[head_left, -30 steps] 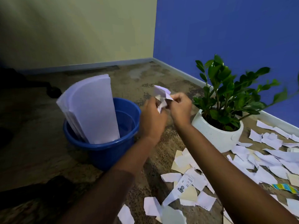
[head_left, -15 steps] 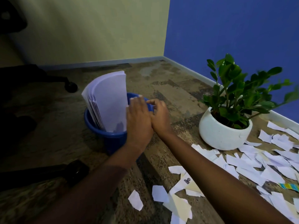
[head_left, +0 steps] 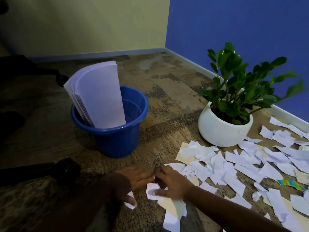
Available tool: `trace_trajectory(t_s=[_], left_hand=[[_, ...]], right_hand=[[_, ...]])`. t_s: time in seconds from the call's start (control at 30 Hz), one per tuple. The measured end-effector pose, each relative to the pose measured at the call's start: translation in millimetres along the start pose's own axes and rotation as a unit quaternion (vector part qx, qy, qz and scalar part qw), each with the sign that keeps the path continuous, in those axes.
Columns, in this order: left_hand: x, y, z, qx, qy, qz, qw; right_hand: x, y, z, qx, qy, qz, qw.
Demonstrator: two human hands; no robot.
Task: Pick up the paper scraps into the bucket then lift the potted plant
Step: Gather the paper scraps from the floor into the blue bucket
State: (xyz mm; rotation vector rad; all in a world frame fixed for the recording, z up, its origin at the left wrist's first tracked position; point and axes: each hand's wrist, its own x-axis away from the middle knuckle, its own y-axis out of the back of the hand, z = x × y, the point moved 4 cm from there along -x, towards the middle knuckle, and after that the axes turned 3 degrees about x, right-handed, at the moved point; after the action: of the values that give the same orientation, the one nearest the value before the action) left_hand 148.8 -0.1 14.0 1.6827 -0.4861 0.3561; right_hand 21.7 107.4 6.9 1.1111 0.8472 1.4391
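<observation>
A blue bucket stands on the carpet with a curved stack of white sheets leaning inside it. To its right sits the potted plant, green leaves in a round white pot. Torn paper scraps cover the floor in front of the pot and to the right. Both hands are low on the carpet in front of the bucket. My left hand lies spread, its thumb touching a small scrap. My right hand pinches a crumpled white scrap at the near edge of the pile.
Black chair legs with casters reach in from the left, one near the bucket's front, another caster behind it. A yellow wall and a blue wall meet in the corner behind. A striped coloured strip lies among the scraps.
Both hands have come down from the bucket's rim to the floor, empty of the earlier crumpled paper. The right hand has closed on a fresh scrap.
</observation>
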Motion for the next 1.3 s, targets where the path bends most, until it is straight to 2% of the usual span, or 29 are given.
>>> trace_trajectory(t_s=[0.1,0.13,0.23,0.33,0.4,0.5,0.63,0.73,0.87,1.07,1.17,1.23,1.3], left_hand=[[-1,-15,8,-0.002,0.064,0.110,0.992],[-4,-18,8,-0.011,0.078,0.120,0.990],[-11,-19,7,0.007,0.091,0.078,0.993],[-12,-19,1,0.023,0.083,0.044,0.995],[-9,-19,-3,0.015,0.071,0.006,0.997],[-3,-21,2,0.062,0.079,-0.048,0.994],[0,-29,7,0.058,0.046,0.005,0.997],[0,-26,4,0.051,0.054,0.009,0.997],[-1,-23,-3,0.073,0.059,0.004,0.996],[5,-28,-5,0.042,0.011,-0.024,0.999],[-1,-33,-11,0.036,0.028,-0.013,0.999],[-13,-34,-20,0.014,0.049,0.007,0.999],[-28,-24,-29,0.017,0.082,-0.013,0.996]], right_hand=[[2,-19,1,0.048,0.019,0.047,0.998],[1,-21,2,0.050,0.014,0.043,0.998],[-5,-15,0,-0.008,-0.015,-0.001,1.000],[-9,-9,-6,-0.041,-0.036,-0.003,0.999],[-8,0,-15,-0.038,-0.062,-0.038,0.997],[-1,15,-34,0.002,-0.124,-0.096,0.988],[16,26,-69,0.024,-0.266,-0.075,0.961],[29,20,-82,-0.029,-0.338,-0.033,0.940],[41,13,-75,-0.088,-0.352,-0.062,0.930],[43,13,-64,-0.127,-0.361,-0.096,0.919],[45,15,-70,-0.193,-0.388,-0.119,0.893],[47,21,-77,-0.268,-0.412,-0.153,0.857],[47,29,-83,-0.349,-0.425,-0.192,0.813]])
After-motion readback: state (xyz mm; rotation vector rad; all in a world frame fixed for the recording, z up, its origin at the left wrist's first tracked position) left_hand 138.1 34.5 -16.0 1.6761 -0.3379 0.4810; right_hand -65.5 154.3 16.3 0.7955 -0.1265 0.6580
